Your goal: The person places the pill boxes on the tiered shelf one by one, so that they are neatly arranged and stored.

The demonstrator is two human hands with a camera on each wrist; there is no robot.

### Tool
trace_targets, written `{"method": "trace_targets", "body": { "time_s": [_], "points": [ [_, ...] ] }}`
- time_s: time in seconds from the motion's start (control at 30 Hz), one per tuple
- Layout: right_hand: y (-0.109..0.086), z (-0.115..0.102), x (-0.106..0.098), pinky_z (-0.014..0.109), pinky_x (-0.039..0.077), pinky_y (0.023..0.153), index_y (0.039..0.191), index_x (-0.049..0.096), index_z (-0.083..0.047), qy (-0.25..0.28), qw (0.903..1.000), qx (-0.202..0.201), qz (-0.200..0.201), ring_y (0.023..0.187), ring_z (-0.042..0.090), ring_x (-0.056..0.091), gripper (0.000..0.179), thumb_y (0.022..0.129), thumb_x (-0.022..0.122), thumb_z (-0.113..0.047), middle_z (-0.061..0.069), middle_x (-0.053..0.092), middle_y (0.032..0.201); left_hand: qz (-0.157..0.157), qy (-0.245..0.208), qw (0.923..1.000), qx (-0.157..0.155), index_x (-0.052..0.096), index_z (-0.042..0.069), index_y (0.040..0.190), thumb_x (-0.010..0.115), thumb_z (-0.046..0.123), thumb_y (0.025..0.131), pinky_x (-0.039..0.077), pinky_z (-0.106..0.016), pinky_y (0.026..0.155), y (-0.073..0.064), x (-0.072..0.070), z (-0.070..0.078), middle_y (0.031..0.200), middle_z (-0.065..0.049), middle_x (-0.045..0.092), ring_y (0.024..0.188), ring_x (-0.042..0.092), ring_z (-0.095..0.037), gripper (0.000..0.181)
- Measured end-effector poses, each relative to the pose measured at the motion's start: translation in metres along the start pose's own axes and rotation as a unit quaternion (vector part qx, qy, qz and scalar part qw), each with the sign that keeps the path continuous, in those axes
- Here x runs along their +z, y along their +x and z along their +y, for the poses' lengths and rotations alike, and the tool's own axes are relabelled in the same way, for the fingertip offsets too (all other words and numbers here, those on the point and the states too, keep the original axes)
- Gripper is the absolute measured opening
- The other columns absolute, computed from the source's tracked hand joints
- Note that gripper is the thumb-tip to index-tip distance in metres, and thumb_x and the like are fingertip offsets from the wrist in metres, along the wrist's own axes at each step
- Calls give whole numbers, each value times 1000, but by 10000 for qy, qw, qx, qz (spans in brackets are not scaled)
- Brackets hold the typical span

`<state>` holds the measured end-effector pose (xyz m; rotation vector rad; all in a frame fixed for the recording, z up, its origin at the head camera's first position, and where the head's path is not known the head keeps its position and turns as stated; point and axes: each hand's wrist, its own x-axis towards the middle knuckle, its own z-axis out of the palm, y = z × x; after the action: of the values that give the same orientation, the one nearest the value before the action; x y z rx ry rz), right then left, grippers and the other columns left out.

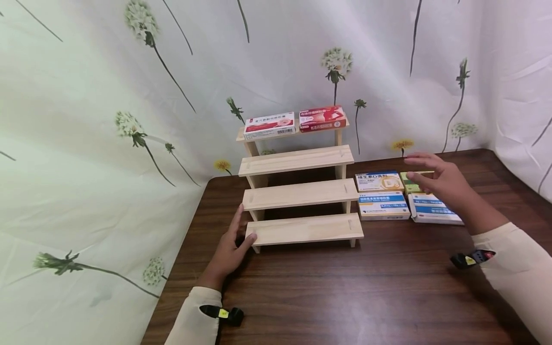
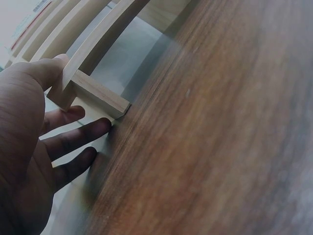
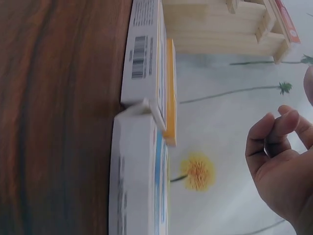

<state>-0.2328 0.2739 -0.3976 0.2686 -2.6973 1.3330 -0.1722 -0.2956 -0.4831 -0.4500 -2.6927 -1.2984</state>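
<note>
A stepped wooden display rack (image 1: 304, 231) with several tiers stands on the table. My left hand (image 1: 228, 251) is at the left end of its lowest step, thumb on the board and the other fingers stretched out along the side. In the left wrist view, the thumb lies over the board's end (image 2: 63, 93), with the fingers below it. My right hand (image 1: 444, 179) hovers over the medicine boxes at the right, loosely bent and holding nothing. Below it lie a blue-and-white box (image 1: 433, 207) and a green box (image 1: 411, 184), both partly hidden by the hand.
On the top tier sit a white-and-red box (image 1: 269, 125) and a red box (image 1: 322, 118). Right of the rack are a vitamin D drops box (image 1: 379, 182) and another blue-and-white box (image 1: 383, 205). A flower-printed curtain (image 1: 280, 72) hangs behind the dark wooden table (image 1: 327, 292).
</note>
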Motion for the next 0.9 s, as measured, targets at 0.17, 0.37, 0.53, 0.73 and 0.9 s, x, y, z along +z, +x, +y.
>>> {"method": "trace_targets", "body": {
  "time_s": [0.17,0.37,0.53,0.73,0.9],
  "points": [
    [-11,12,-11,25,54,66,155,59,-3,16,9999,-24,155,72,10,67,54,110,69,-32,16,44,161,8,-9,10000,10,9,32,178,66,25,111,55,-66,105,1,1,0,158,-26,59,131,70,-45,88],
    [-22,23,-21,26,53,64,157,56,-5,-217,9994,202,169,71,12,63,58,110,69,-36,18,44,161,-7,-45,10000,14,9,33,178,67,25,111,54,-66,105,1,3,0,158,-26,59,130,70,-44,89],
    [-30,26,-26,29,56,66,160,52,-3,-434,9978,488,-81,77,11,62,64,111,66,-41,28,38,167,18,-73,10000,20,10,30,178,67,25,111,55,-65,105,1,2,-2,156,-25,60,130,70,-44,88],
    [-40,33,-31,28,55,63,156,55,-1,-765,9955,553,-122,78,0,59,62,108,70,-37,35,38,165,14,-41,10000,77,10,31,178,67,24,111,55,-65,104,1,0,-3,155,-25,61,129,71,-44,89],
    [-51,43,-33,28,54,62,155,54,3,-822,9950,546,-179,86,8,64,63,108,72,-35,37,39,162,14,4,9999,100,10,30,178,67,23,111,55,-65,105,1,0,-2,154,-26,61,129,71,-44,89]
  ]
}}
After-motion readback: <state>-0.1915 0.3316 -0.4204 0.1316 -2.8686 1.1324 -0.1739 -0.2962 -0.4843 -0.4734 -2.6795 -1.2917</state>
